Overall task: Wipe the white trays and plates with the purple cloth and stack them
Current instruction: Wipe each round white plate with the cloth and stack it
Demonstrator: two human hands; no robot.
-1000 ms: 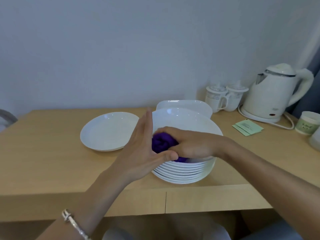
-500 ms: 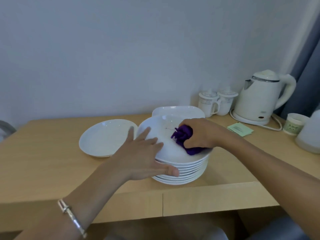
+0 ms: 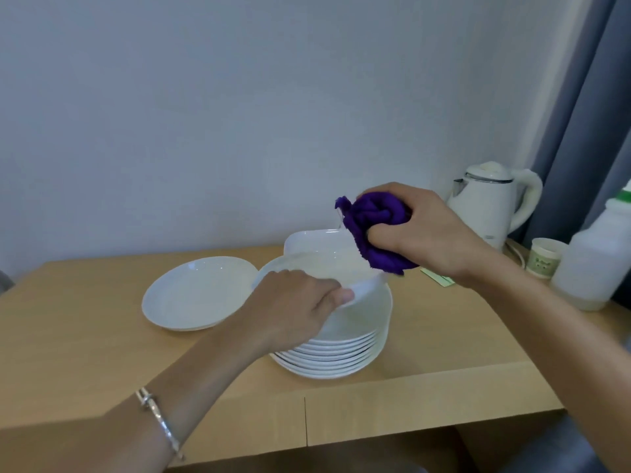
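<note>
A stack of several white plates (image 3: 336,356) stands near the table's front edge. My left hand (image 3: 293,303) grips the near rim of the top plate (image 3: 327,268), which is lifted and tilted above the stack and looks blurred. My right hand (image 3: 420,230) holds the bunched purple cloth (image 3: 370,230) in the air above the lifted plate's far right rim. A single white plate (image 3: 194,295) lies on the table to the left of the stack. Behind the stack sits a white tray (image 3: 310,238), partly hidden.
A white kettle (image 3: 491,199) stands at the back right beside a grey curtain (image 3: 587,114). A paper cup (image 3: 544,257) and a white plastic bottle (image 3: 597,257) sit at the right edge. A green packet (image 3: 440,279) lies under my right wrist. The wooden table (image 3: 85,353) reaches left.
My left hand went from resting on the top plate to gripping its rim and lifting it. My right hand rose off the plate with the cloth.
</note>
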